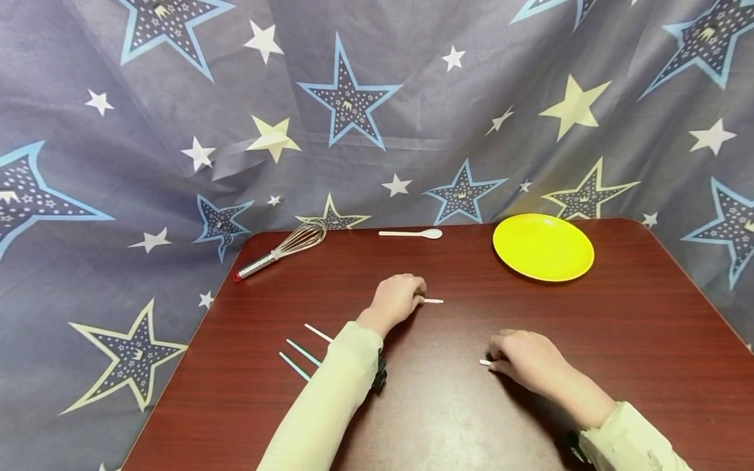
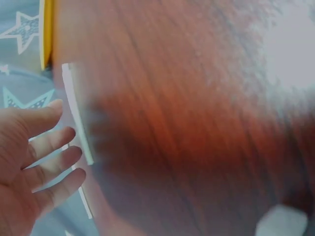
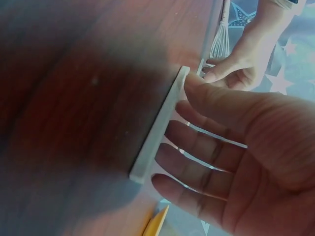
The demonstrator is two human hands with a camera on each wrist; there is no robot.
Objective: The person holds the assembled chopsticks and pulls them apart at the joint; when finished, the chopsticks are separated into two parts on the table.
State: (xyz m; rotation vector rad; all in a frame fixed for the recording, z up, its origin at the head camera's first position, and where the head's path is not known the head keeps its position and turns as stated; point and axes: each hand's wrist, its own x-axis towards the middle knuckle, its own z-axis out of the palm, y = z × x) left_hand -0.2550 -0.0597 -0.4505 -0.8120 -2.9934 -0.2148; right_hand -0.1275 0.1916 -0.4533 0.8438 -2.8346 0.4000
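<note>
On the table, a short white stick [image 1: 434,301] shows its end beyond the fingers of my left hand [image 1: 396,296]. Seen from the left wrist, that stick lies just past the fingertips, a small gap away; thumb and fingers are spread and fairly straight. Nearer me, my right hand [image 1: 526,358] is at a second white stick [image 3: 160,128], whose end pokes out left of the fingers in the head view. In the right wrist view, its thumb tip is right at one end of this stick. The other fingers stretch loosely along its side, apart from each other.
Left of the left forearm lie a white stick [image 1: 318,333], a teal stick [image 1: 303,352] and a light blue stick [image 1: 294,366], partly covered by the sleeve. Along the back are a whisk [image 1: 283,248], a white spoon [image 1: 412,233] and a yellow plate [image 1: 543,248]. A star-patterned curtain [image 1: 353,176] hangs behind.
</note>
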